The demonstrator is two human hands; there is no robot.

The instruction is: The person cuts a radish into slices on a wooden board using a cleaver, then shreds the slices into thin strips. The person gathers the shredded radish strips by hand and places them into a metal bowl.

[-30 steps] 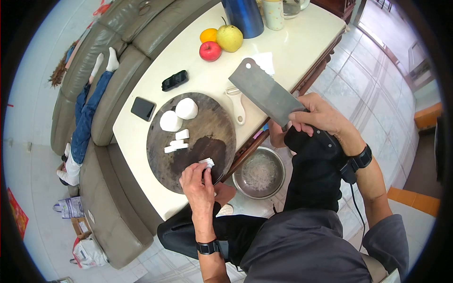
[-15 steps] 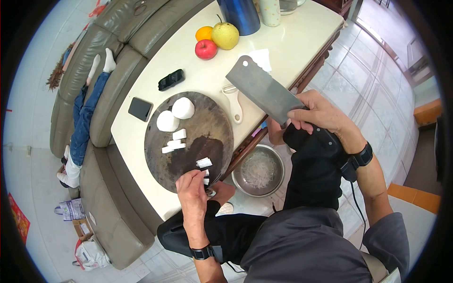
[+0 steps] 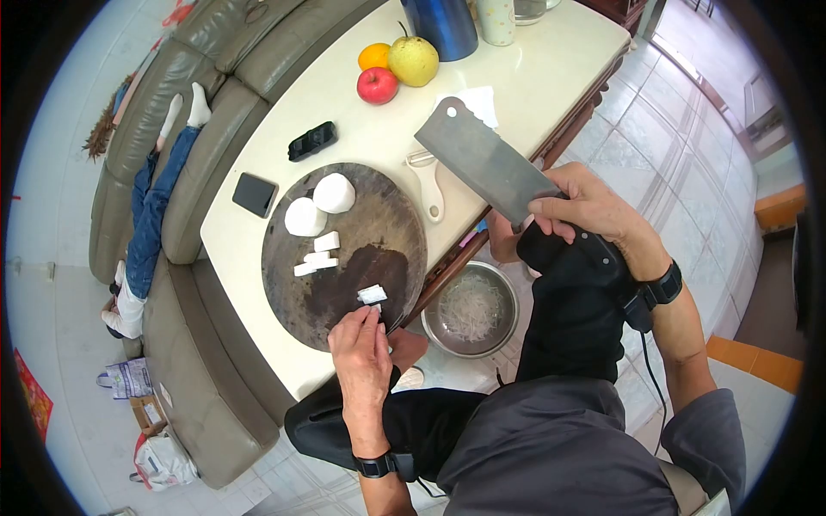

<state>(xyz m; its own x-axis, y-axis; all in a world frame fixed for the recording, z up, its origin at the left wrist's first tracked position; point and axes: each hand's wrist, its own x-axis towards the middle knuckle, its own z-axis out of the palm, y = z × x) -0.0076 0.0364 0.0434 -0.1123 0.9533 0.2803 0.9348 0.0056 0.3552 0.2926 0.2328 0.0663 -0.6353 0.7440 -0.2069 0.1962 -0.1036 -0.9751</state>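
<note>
My right hand (image 3: 594,205) grips a cleaver (image 3: 486,159) near its handle end, the broad blade held out over the table's edge. At the near rim of a round wooden chopping board (image 3: 387,219), my left hand (image 3: 360,348) has its fingers closed together on small white pieces, which they mostly hide. Just beyond those fingertips lies a cut white radish piece (image 3: 372,295). Farther back on the board are several more cut pieces (image 3: 323,258) and two thick peeled radish chunks (image 3: 334,193). The board's front middle has a dark wet patch.
A steel bowl (image 3: 471,310) of white shreds stands below the table edge. On the table (image 3: 551,77) are a peeler (image 3: 428,185), a phone (image 3: 255,195), a black object (image 3: 312,141), fruit (image 3: 413,62) and a blue flask (image 3: 443,30). Another person's legs (image 3: 159,193) rest on the sofa.
My left hand has shifted slightly right, and its fingers now cover the small white pieces that showed beside them. My right hand and the cleaver have barely moved.
</note>
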